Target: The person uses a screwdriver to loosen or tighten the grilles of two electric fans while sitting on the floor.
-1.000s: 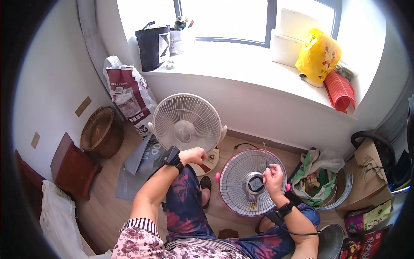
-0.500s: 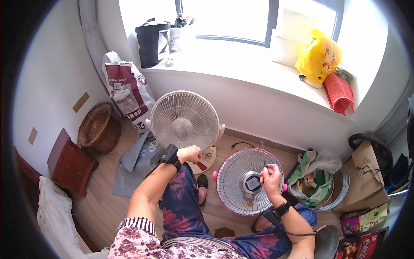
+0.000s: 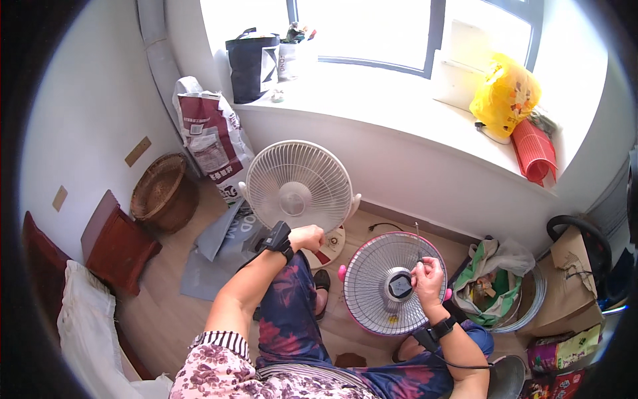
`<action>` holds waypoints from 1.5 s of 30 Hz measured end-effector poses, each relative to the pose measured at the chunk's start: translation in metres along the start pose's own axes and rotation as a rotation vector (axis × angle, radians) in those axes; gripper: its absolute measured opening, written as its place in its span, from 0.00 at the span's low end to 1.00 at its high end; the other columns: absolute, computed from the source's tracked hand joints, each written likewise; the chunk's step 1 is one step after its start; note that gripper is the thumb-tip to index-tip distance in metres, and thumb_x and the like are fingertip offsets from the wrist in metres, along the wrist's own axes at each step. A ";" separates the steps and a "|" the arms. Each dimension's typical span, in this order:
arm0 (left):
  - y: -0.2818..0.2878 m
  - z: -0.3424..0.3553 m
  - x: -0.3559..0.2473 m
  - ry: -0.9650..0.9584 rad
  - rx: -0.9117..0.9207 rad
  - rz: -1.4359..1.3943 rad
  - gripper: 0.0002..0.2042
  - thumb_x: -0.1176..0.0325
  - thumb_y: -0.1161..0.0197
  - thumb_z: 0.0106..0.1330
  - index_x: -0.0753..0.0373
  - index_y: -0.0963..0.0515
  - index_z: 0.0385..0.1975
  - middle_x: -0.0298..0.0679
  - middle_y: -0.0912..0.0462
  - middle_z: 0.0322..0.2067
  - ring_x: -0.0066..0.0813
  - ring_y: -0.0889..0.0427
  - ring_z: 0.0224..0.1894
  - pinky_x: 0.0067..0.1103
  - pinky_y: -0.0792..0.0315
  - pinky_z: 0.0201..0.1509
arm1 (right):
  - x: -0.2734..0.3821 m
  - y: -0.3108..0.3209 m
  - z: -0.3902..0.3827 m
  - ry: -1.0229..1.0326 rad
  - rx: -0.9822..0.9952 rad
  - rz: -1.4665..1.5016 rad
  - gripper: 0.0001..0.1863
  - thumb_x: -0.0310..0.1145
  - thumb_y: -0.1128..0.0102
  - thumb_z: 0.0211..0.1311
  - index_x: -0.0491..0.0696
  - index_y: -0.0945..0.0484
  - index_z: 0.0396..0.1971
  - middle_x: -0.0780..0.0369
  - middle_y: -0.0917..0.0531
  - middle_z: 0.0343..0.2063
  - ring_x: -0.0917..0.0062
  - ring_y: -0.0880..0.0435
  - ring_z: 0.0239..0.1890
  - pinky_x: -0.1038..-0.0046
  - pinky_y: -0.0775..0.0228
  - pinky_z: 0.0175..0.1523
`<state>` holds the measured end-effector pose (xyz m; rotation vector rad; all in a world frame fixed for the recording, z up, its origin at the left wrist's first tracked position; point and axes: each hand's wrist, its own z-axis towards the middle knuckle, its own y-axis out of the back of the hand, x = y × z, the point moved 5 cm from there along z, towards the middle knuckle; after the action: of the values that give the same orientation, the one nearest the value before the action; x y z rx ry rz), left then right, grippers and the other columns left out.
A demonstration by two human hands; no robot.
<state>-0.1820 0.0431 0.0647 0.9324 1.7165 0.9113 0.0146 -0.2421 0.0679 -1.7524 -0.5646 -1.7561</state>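
My right hand [image 3: 429, 282] is closed around a screwdriver [image 3: 418, 234], its thin shaft pointing up and away from me. The hand is over the front grille of a round fan-shaped heater [image 3: 367, 292] with a pink rim and pink side knobs, just right of its dark centre cap. Above my left knee, my left hand [image 3: 308, 237] is curled into a fist; whether anything is inside it is hidden. Behind that hand stands a white fan-shaped heater [image 3: 299, 178] with a wire grille, on a round base [image 3: 334, 247].
A grey plastic bag [image 3: 206, 272] lies on the floor left of the white heater, near a wicker basket [image 3: 166, 203] and a tall printed sack [image 3: 211, 136]. To the right are a green-and-white bag [image 3: 488, 309], coiled wire [image 3: 535, 299] and a cardboard box [image 3: 568, 282].
The whole scene has shifted a little to the right in view. My right hand stays by the heater's centre with the screwdriver, slightly turned; my left fist keeps its place near the knee.
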 end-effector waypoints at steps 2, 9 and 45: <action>-0.003 -0.001 0.011 0.046 -0.013 0.004 0.08 0.71 0.39 0.35 0.66 0.24 0.18 0.47 0.24 0.18 0.43 0.24 0.24 0.32 0.31 0.28 | 0.001 -0.005 -0.001 -0.012 0.020 0.023 0.09 0.25 0.50 0.61 0.41 0.37 0.39 0.62 0.24 0.17 0.86 0.32 0.10 0.85 0.43 0.14; -0.005 0.000 0.008 0.124 0.001 -0.024 0.08 0.70 0.40 0.38 0.66 0.24 0.19 0.47 0.24 0.18 0.43 0.23 0.25 0.31 0.31 0.30 | 0.006 -0.001 -0.003 0.001 0.013 0.033 0.09 0.25 0.50 0.61 0.40 0.37 0.39 0.62 0.24 0.17 0.86 0.32 0.11 0.85 0.42 0.15; -0.003 0.007 0.007 0.280 0.160 -0.073 0.14 0.62 0.50 0.61 0.66 0.21 0.29 0.41 0.18 0.24 0.31 0.19 0.29 0.26 0.26 0.36 | 0.007 -0.002 -0.001 0.041 -0.036 -0.024 0.10 0.24 0.48 0.57 0.39 0.35 0.38 0.62 0.23 0.18 0.86 0.28 0.13 0.83 0.38 0.16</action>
<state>-0.1779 0.0489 0.0577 0.8699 2.0736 0.8980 0.0127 -0.2423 0.0752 -1.7365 -0.5428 -1.8248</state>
